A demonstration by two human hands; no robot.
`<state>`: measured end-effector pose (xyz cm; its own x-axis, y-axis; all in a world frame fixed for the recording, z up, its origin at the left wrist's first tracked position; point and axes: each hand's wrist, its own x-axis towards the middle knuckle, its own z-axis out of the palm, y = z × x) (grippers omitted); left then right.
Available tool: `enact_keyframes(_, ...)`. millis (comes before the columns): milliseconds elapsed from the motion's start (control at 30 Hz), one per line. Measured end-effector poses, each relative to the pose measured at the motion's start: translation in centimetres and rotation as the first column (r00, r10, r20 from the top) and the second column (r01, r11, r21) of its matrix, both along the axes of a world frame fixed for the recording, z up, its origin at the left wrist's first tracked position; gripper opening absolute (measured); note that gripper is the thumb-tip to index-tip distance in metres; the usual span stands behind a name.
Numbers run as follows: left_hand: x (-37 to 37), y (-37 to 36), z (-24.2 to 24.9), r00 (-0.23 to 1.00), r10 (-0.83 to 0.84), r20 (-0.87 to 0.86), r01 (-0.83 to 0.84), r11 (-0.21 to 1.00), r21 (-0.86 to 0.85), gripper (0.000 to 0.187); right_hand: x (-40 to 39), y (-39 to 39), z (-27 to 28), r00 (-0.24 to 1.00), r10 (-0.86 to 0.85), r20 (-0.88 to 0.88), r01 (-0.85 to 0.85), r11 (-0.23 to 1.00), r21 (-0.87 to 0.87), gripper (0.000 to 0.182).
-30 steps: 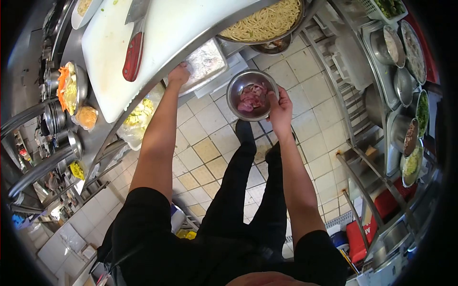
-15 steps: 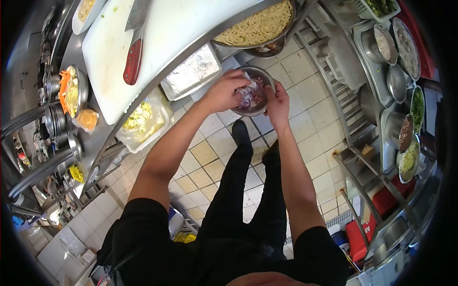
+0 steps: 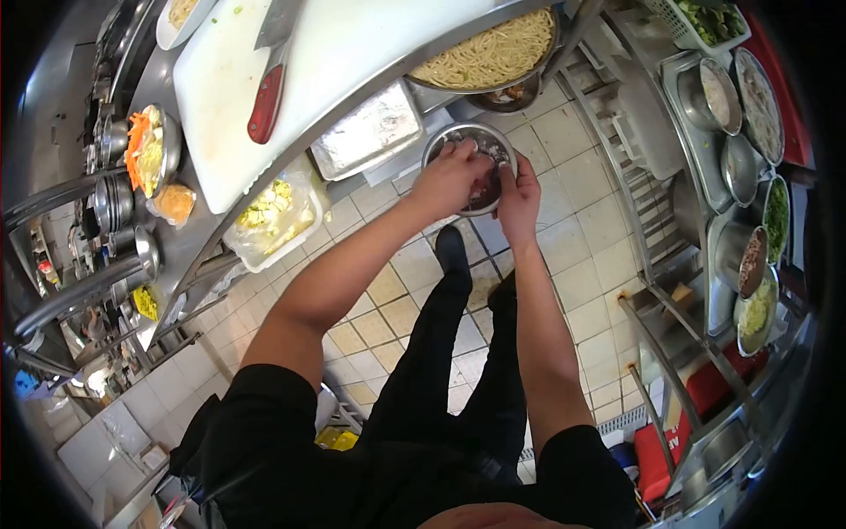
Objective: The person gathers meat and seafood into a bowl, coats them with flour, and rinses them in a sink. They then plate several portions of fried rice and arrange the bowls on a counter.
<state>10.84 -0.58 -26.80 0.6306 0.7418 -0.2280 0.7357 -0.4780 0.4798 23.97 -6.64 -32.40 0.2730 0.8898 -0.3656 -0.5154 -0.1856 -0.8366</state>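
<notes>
A round steel bowl (image 3: 438,148) is held over the floor, just off the counter's edge. My right hand (image 3: 518,198) grips its right rim, thumb inside and fingers against the outer wall. My left hand (image 3: 451,181) reaches into the bowl with curled fingers. The fingertips are down among dark purplish-red, wet-looking pieces of food (image 3: 481,192), and what they grasp is hidden. Beside the bowl, a foil-lined rectangular tray (image 3: 368,130) sits to the left, and a large pan of noodles (image 3: 489,55) stands above it in view.
A red-handled knife (image 3: 267,101) lies on the white cutting board (image 3: 211,132). A bag-lined tub of chopped yellow vegetable (image 3: 273,216) is below the counter edge. On the right, a metal rack (image 3: 621,176) and several ingredient bowls, one with chopped greens (image 3: 775,220), stand along a counter.
My left hand has pushed deeper into the bowl, covering more of the food. The bowl appears slightly further right, and the whole view has shifted a little.
</notes>
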Motion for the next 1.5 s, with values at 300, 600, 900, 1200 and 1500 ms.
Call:
enact_keyframes(300,-0.9,0.1,0.3,0.96,-0.049,0.277,-0.004,0.982,0.187,0.021,-1.0,-0.2,-0.5,0.993,-0.033,0.117,0.026,0.998,0.058,0.025)
enact_keyframes(600,-2.8,0.0,-1.3,0.9,0.165,0.403,-0.182,0.983,0.004,0.024,-1.3,-0.8,-0.7,0.996,-0.004,0.086,0.005,1.0,-0.02,0.027)
enact_keyframes(900,-3.5,1.0,-1.2,0.951,0.163,0.263,-0.17,0.985,0.003,0.022,-2.1,-0.6,-0.8,0.996,-0.016,0.082,0.02,0.999,-0.045,0.025)
enact_keyframes(1200,-22.0,10.4,-13.9,0.767,0.293,-0.571,-0.448,0.881,-0.15,0.035,-1.1,-1.2,-1.3,0.991,-0.034,0.131,0.042,0.998,-0.057,0.025)
enact_keyframes(1500,-12.6,6.8,-0.8,0.596,0.802,0.026,-0.659,0.508,-0.555,0.025,-1.9,-0.7,-0.3,0.991,0.076,0.107,-0.056,0.983,-0.174,0.025)
